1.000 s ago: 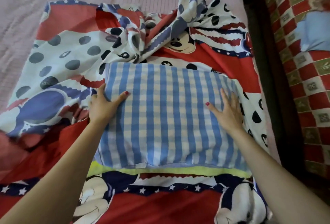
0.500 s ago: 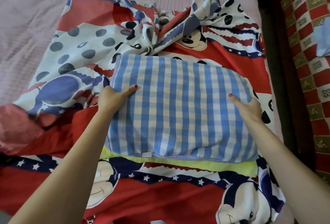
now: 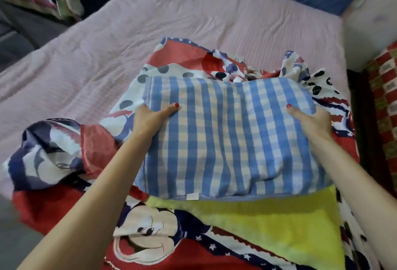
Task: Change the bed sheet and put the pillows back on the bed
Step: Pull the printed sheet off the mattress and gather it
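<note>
Up near the bed's right edge, one blue checked pillow (image 3: 232,138) (atop a yellow cloth (image 3: 279,224)) lay on the crumpled cartoon sheet (image 3: 154,235); left hand (image 3: 148,119) and right hand (image 3: 311,121) gripped its sides, bare pink mattress (image 3: 193,22) beyond.

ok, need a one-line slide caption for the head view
Both hands, left and right, grip a blue checked pillow by its sides above a crumpled cartoon-print sheet.

One checked pillow (image 3: 227,138); one cartoon sheet (image 3: 71,140); one yellow cloth (image 3: 279,224); two hands.
</note>
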